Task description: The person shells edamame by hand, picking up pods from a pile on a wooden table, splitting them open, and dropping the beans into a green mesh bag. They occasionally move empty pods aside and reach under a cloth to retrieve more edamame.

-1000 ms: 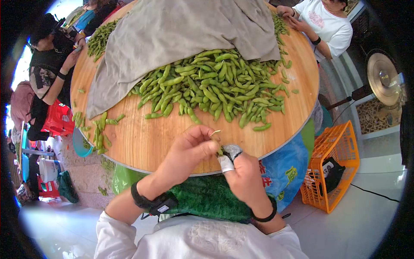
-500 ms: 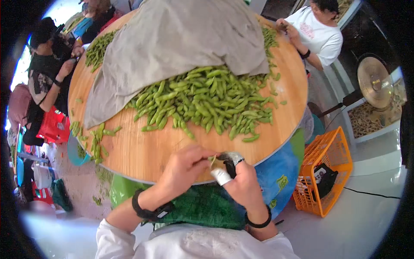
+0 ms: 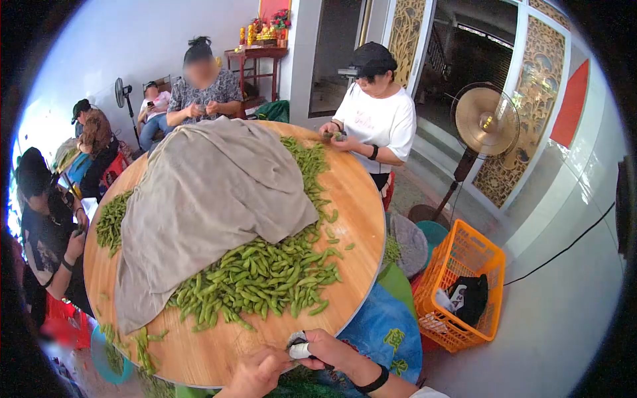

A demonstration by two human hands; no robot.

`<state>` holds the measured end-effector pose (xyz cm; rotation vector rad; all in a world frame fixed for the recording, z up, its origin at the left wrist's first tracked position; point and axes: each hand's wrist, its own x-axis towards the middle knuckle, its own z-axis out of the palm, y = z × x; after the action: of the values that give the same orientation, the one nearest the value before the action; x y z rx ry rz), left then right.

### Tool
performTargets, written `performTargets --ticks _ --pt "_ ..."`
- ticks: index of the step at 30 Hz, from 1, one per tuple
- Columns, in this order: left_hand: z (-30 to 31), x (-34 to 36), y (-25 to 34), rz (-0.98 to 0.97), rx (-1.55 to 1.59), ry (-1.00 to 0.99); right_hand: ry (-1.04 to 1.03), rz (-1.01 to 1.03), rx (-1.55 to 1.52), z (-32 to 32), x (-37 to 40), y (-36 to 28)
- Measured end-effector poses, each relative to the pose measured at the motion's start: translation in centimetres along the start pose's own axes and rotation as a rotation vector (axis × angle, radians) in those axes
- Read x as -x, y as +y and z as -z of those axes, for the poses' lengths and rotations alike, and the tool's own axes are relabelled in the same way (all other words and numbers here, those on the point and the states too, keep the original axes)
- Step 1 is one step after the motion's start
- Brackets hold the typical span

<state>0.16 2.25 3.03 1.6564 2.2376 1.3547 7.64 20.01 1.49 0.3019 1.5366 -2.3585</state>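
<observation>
My left hand [image 3: 257, 373] is at the table's near edge, fingertips pinched together; what they hold is too small to make out. Beside it, almost touching, my right hand [image 3: 326, 349] is closed, with white tape around the thumb and a dark covering by the index finger. A small greenish piece, seemingly an edamame pod [image 3: 292, 364], shows between the two hands, partly hidden by the fingers. Just beyond them lies a heap of green edamame pods [image 3: 255, 282] on the round wooden table [image 3: 199, 351]. A grey-brown cloth [image 3: 212, 192] covers much of the heap.
An orange plastic crate [image 3: 458, 285] with dark items stands right of the table. Beyond it are a teal basin [image 3: 432, 233] and a standing fan [image 3: 486, 123]. Several people are around the table, including one in a white shirt [image 3: 378, 116]. Another basin [image 3: 109, 361] is at left.
My view has swung up and to the right, bringing in more of the room. Both hands now sit lower in view, still close together at the table edge.
</observation>
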Motion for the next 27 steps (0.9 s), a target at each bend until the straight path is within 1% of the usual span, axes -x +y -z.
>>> performTargets --ticks 1,2,4,5,7,8,10,11,13,15,17,18,19,20,21,23,24,25,26,27 --pt "-0.1 -0.2 -0.1 -0.118 -0.074 0.008 -0.047 -0.001 -0.073 0.4 -0.2 0.1" --pt "-0.1 -0.3 -0.1 -0.121 -0.074 0.011 -0.047 0.001 -0.069 0.5 -0.1 0.3" --pt "-0.2 -0.6 0.4 -0.046 -0.026 0.018 -0.017 -0.023 -0.165 0.3 -0.1 0.1" --pt "-0.1 -0.7 0.5 -0.044 -0.024 0.023 -0.018 -0.026 -0.16 0.3 0.0 -0.1" --pt "0.1 -1.1 0.7 -0.046 -0.001 -0.028 0.074 0.007 -0.156 0.2 0.3 -0.4" --pt "0.0 -0.8 0.8 -0.04 0.0 -0.024 0.071 0.0 -0.153 0.1 0.4 -0.7" --pt "-0.5 0.0 0.8 0.295 0.27 -0.106 0.221 0.062 0.032 0.0 0.5 -1.2" --pt "-0.8 0.2 0.7 0.315 0.277 -0.102 0.215 0.042 0.029 -0.4 0.7 -1.5" --pt "-1.6 0.5 0.1 0.631 0.882 0.046 0.262 0.108 0.114 -1.4 1.1 -1.9" --pt "-1.9 0.5 -0.7 0.717 0.923 0.123 0.269 0.124 0.13 -1.4 0.9 -0.9" --pt "-1.7 0.4 -0.7 0.71 0.926 0.132 0.273 0.114 0.107 -1.7 0.9 -1.2" --pt "-1.7 0.5 -0.6 0.757 0.942 0.15 0.268 0.114 0.141 -1.7 0.9 -1.3" --pt "-1.8 0.5 -0.4 0.658 0.87 0.144 0.264 0.121 0.18 -1.7 1.0 -1.4" --pt "-1.8 0.5 -0.4 0.553 0.792 0.134 0.305 0.194 0.22 -2.3 0.9 -1.3" --pt "-1.7 0.7 -0.2 0.579 0.799 0.139 0.3 0.168 0.213 -2.4 0.9 -1.1" --pt "-1.5 0.7 -0.2 0.533 0.73 0.14 0.272 0.172 0.26 -2.1 0.9 -1.3" --pt "-1.4 0.5 -0.5 0.543 0.735 0.139 0.269 0.14 0.261 -2.0 0.9 -1.4" --pt "-1.2 0.4 -0.9 0.245 0.424 0.14 0.27 0.129 0.256 -1.8 0.7 -1.6" --pt "-1.1 0.7 -1.1 -0.044 0.12 0.124 0.226 0.063 0.157 -1.7 0.7 -1.3" --pt "-1.0 0.7 -1.1 -0.039 0.126 0.118 0.18 0.011 0.066 -1.6 0.7 -1.3"
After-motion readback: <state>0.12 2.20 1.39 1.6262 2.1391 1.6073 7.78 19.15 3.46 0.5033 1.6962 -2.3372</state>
